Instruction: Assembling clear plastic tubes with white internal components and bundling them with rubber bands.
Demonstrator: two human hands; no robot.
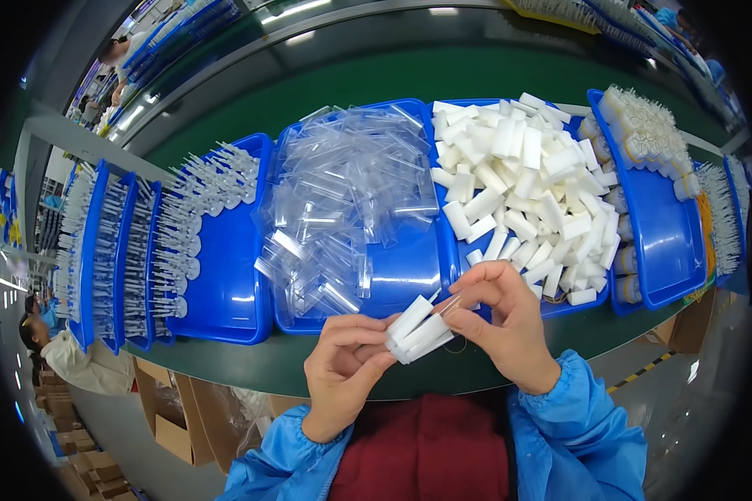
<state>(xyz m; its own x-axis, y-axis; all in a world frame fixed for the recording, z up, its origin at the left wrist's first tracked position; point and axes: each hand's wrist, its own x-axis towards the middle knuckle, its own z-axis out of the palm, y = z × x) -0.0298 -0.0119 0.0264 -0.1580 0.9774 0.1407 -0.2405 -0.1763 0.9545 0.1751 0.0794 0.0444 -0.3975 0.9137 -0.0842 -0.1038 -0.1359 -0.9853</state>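
Note:
Over the near edge of the bench, my left hand (342, 363) grips a small bundle of white blocks (422, 331) set upright and close together, with a thin pin sticking up among them. My right hand (505, 321) pinches a thin clear plastic piece (449, 306) at the bundle's right side; fingers partly hide it. Just beyond my hands, a blue tray (405, 271) holds a heap of clear plastic sleeves (351, 167). To its right, loose white blocks (518, 179) like the held ones fill another blue tray (436, 113).
At left, a blue tray (221, 288) carries rows of white-based parts with thin pins (213, 179); more such trays (109, 250) stand on edge beside it. A tilted blue tray (664, 242) at right has clustered whitish parts (647, 125). Cardboard boxes (175, 426) sit below the bench. Another person (75, 355) is at far left.

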